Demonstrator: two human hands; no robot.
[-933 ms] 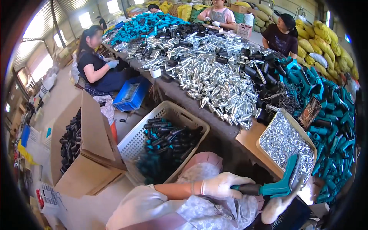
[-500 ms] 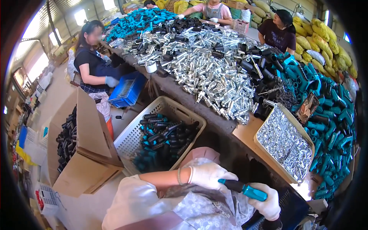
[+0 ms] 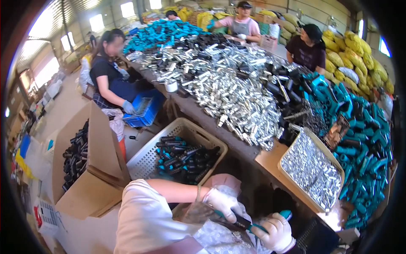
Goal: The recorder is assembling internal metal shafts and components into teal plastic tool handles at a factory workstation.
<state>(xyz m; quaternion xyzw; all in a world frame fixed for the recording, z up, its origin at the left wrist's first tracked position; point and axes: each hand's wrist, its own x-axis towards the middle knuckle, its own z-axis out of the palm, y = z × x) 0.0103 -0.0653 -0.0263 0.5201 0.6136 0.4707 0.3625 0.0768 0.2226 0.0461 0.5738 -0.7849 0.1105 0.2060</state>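
In front of my apron, both gloved hands are on a black-and-teal tool handle (image 3: 242,222). My left hand (image 3: 221,202), in a white glove, is closed round its upper left end. My right hand (image 3: 275,232), also in a white glove, is closed at the lower right end, where a teal section shows by the fingers. A second teal bit (image 3: 286,214) sticks out above the right hand; I cannot tell whether it is a separate part. Just beyond my hands, a cream plastic basket (image 3: 146,160) holds a pile of similar black-and-teal handles (image 3: 186,158).
A table edge (image 3: 201,111) runs beyond the basket, heaped with silver metal parts (image 3: 237,101). At right are a tray (image 3: 281,168) of small metal pieces and teal parts (image 3: 363,161). An open cardboard box (image 3: 103,148) stands left. Several co-workers sit around the table.
My hands have come down and a little to the left with the handle, which now slants more steeply. The teal bit now points up past my right hand. The view has tilted slightly upward.
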